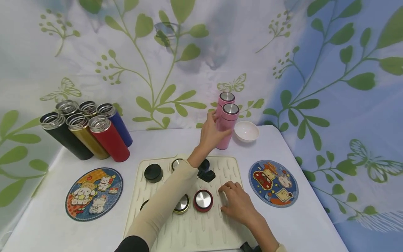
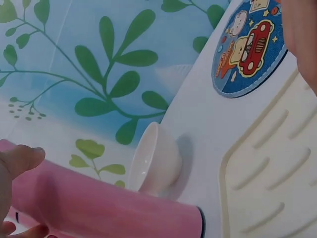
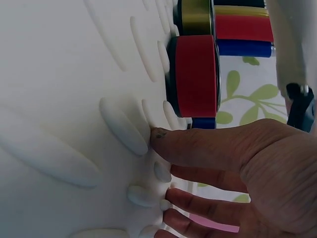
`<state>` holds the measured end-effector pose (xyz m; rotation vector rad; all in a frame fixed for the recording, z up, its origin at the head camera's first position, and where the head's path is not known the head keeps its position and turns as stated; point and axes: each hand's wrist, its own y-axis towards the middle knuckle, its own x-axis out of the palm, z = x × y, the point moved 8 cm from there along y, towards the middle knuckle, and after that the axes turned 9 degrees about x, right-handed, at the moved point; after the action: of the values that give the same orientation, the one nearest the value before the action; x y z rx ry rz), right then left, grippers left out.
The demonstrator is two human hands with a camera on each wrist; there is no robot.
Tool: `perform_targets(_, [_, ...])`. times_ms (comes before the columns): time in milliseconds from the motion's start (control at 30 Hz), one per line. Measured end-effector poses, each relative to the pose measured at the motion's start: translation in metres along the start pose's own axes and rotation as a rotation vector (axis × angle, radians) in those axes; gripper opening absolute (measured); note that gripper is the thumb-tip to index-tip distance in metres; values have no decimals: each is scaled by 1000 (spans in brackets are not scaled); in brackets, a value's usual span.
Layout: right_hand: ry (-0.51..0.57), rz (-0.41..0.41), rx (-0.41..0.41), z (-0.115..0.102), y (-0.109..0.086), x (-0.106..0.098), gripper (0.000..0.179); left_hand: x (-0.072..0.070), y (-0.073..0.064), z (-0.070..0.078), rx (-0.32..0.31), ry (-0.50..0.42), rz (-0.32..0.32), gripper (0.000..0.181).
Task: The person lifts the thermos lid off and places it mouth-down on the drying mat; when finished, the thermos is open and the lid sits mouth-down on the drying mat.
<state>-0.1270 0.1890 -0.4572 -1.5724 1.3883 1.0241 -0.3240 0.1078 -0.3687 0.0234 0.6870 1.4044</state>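
Note:
Two pink thermos bottles with steel-topped lids stand at the back. My left hand is around the front pink thermos, thumb on one side and fingers on the other. The rear pink thermos is partly hidden behind it. In the left wrist view the pink thermos runs across the bottom, with my thumb at its upper edge. My right hand rests on the cream mat, fingers loosely bent and holding nothing. Beside it lies a red lid; the right wrist view shows fingertips at the mat's ridges.
A gold lid and a black lid sit on the mat; my left sleeve covers others. Several lidless bottles, including a red bottle, stand back left. A white bowl is beside the pink bottles. Round coasters flank the mat.

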Motion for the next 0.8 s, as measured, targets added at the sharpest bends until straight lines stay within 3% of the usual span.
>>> perform_targets(133, [8,4,-5,-3,0,-1,46,6,3,-1,-11,28,60,87])
perform_targets(267, [6,4,2,-2,-1,-1,46,10,6,1,6,54,69,84])
perform_targets(400, [9,6,-7,-3,-1,-1,46,7,6,2,10,136,36,84])
perform_targets(567, [13,21,-16,-4,-2,-4,47,6,0,4,39,234,-68,78])
perform_targets(800, [12,30,-14,-5,-4,-5,46,1,-17,4,65,140,-126,77])
